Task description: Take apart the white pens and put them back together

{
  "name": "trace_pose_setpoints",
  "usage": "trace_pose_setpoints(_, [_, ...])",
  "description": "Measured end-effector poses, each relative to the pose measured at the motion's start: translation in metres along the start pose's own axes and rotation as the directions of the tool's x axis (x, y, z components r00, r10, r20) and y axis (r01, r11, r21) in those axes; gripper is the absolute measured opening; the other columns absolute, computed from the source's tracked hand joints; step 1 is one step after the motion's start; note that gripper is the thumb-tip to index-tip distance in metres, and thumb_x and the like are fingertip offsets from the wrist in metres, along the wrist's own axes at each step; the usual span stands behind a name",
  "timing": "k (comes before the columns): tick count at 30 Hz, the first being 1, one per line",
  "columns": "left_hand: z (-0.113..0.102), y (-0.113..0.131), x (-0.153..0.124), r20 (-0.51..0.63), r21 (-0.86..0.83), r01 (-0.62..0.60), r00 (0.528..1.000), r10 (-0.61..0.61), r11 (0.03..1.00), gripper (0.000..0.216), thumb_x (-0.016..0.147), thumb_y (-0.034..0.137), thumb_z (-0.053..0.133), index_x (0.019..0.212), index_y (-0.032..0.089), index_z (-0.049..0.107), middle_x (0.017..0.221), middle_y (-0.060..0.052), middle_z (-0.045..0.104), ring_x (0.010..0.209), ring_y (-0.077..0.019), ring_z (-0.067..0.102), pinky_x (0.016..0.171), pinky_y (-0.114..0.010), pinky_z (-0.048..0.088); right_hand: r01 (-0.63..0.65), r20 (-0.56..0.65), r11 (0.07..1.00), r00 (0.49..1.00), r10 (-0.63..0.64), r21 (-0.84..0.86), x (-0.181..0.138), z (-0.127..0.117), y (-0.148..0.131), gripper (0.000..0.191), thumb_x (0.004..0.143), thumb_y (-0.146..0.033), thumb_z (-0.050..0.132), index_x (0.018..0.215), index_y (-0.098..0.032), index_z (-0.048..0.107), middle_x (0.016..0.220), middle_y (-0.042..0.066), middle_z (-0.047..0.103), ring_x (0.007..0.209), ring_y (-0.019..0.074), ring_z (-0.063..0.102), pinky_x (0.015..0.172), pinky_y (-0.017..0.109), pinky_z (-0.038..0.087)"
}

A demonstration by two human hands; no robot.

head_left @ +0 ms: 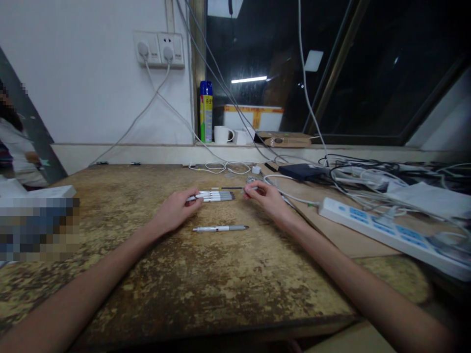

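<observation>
- My left hand (176, 208) is curled nearly closed at the left end of a row of pens (221, 196); one white barrel end shows between thumb and fingers, but I cannot tell whether I grip it.
- That row lies on the worn table (147, 289), side by side; I make out about four, too tightly packed for a sure count.
- My right hand (267, 198) has thumb and fingertips pinched together on one small pale piece (254, 187), mostly hidden.
- One thin dark rod (231, 188) lies just beyond the row, its right end near my right fingertips.
- One single pen (221, 228) lies apart, nearer me, its dark tip to the right.
- One white power strip (386, 228) sits to my right.
- On the sill: one spray can (206, 113), one white mug (222, 134).
- Two plugs (168, 53) are in the wall sockets (177, 49).
</observation>
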State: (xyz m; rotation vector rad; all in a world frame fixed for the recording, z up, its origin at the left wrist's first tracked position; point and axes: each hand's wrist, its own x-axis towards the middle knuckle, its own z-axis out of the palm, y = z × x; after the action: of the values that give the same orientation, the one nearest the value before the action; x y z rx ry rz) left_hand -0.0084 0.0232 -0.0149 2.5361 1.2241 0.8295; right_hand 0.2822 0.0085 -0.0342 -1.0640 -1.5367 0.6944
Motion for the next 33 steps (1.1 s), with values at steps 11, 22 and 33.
trace_pose_setpoints(11, [-0.0008, 0.0029, -0.0020, 0.046, 0.019, -0.008, 0.999, 0.007, 1.000, 0.036, 0.099, 0.047, 0.043, 0.097, 0.019, 0.066, 0.079, -0.002, 0.066, 0.070, -0.0190, 0.058, 0.065, -0.028, 0.038, 0.004, 0.010, 1.000, 1.000, -0.004, 0.004, 0.0021, -0.0002, 0.0045, 0.037, 0.084, -0.053, 0.067, 0.092, -0.018, 0.068, 0.083, 0.005, 0.072, 0.079, 0.0196, 0.065, 0.079, 0.032, 0.047])
trace_pose_setpoints(22, [-0.0031, 0.0004, -0.0027, 0.068, -0.009, 0.007, 0.998, -0.006, 1.000, 0.032, 0.097, 0.045, 0.045, 0.099, 0.021, 0.065, 0.080, -0.002, 0.067, 0.069, -0.0189, 0.058, 0.065, -0.028, 0.038, -0.062, -0.035, 0.992, 0.997, 0.066, 0.108, 0.0038, 0.0005, 0.0035, 0.048, 0.085, -0.065, 0.059, 0.072, -0.019, 0.062, 0.072, 0.004, 0.063, 0.067, 0.0173, 0.059, 0.070, 0.031, 0.048])
trace_pose_setpoints(33, [-0.0027, -0.0013, -0.0033, 0.103, 0.023, -0.008, 0.995, 0.006, 1.000, 0.031, 0.098, 0.044, 0.044, 0.100, 0.021, 0.065, 0.078, -0.002, 0.067, 0.068, -0.0189, 0.058, 0.064, -0.027, 0.037, -0.109, -0.063, 0.979, 0.991, 0.121, 0.171, 0.0035, -0.0019, 0.0007, 0.055, 0.084, -0.069, 0.056, 0.061, -0.019, 0.052, 0.070, 0.003, 0.061, 0.058, 0.0134, 0.054, 0.061, 0.028, 0.043])
